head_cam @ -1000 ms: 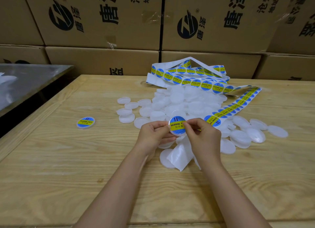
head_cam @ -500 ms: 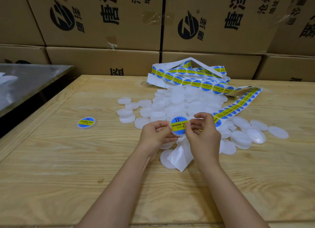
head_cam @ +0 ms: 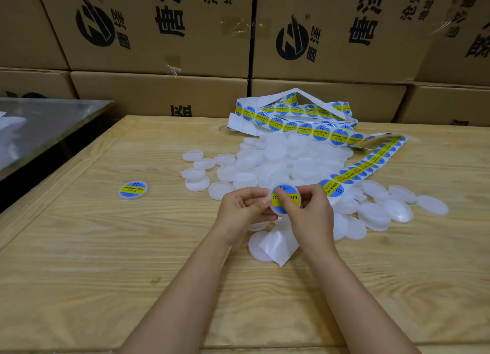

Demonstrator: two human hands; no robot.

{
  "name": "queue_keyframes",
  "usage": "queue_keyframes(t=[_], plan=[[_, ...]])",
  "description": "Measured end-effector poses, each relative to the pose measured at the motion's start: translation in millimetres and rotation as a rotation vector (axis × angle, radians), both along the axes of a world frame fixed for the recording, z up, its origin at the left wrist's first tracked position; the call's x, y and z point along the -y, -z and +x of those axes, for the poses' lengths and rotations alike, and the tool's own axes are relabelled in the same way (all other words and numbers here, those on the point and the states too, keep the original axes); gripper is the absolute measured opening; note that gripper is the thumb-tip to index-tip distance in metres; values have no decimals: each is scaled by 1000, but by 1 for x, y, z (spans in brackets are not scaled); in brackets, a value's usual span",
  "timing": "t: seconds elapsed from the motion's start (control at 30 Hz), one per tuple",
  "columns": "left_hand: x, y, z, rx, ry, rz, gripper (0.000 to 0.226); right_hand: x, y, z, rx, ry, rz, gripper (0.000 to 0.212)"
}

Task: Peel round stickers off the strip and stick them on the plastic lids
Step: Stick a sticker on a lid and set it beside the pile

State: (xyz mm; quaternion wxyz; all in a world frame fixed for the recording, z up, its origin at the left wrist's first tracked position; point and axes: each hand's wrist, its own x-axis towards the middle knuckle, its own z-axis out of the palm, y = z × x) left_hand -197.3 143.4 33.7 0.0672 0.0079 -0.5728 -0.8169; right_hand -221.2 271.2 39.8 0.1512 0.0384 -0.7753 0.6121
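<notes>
**Q:** Where's the lid rn?

**Me:** Up off the table [head_cam: 106, 247], between both hands. L hand [head_cam: 244, 208] pinches the lid [head_cam: 275, 212] at its left rim, fingers curled. R hand [head_cam: 310, 213] is curled round the right side, thumb [head_cam: 282, 201] flat across the sticker [head_cam: 293, 198], other fingers behind, I think; can't see them.

**Q:** Sticker straight?

**Me:** Yellow band runs left-right, face toward me. Looks centred, so I'd say it needs rubbing down only.

**Q:** Then?

**Me:** Next sticker [head_cam: 331, 188] sits just right of my R hand, at the near end of the strip [head_cam: 366, 165], which runs away up-right. R hand is nearer it. Blank lids pile [head_cam: 286, 157] lies straight ahead, either hand reaches.

**Q:** Anything in the way?

**Me:** Empty backing [head_cam: 278, 245] hangs under my hands over 1 loose lid. 1 done lid [head_cam: 132, 190] is well off left; path there looks free. Boxes [head_cam: 159, 88] at the back, no bother.
</notes>
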Motion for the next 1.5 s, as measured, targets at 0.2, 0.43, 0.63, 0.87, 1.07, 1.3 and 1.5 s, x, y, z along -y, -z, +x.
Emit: queue_keyframes(t=[0.2,0.43,0.63,0.87,1.07,1.3,1.5], plan=[[4,3,-1,22,-11,91,13,-1,0,3,18,-224,30,37],[8,2,-1,19,-24,80,17,-5,-3,3,-56,-271,-27,20],[-4,0,0,-27,-74,-38,16,-5,0,3,-118,-134,-75,16],[-9,1,0,-57,-52,-167,21,0,4,3,-100,-42,-54,17],[5,0,0,16,48,-112,26,-2,1,4,-85,-87,-17,15],[85,-11,-9,78,-750,-402,28,-24,-9,-9,-253,200,241,24],[172,6,12,274,-1094,-778,32,-39,1,-24,-104,206,604,50]])
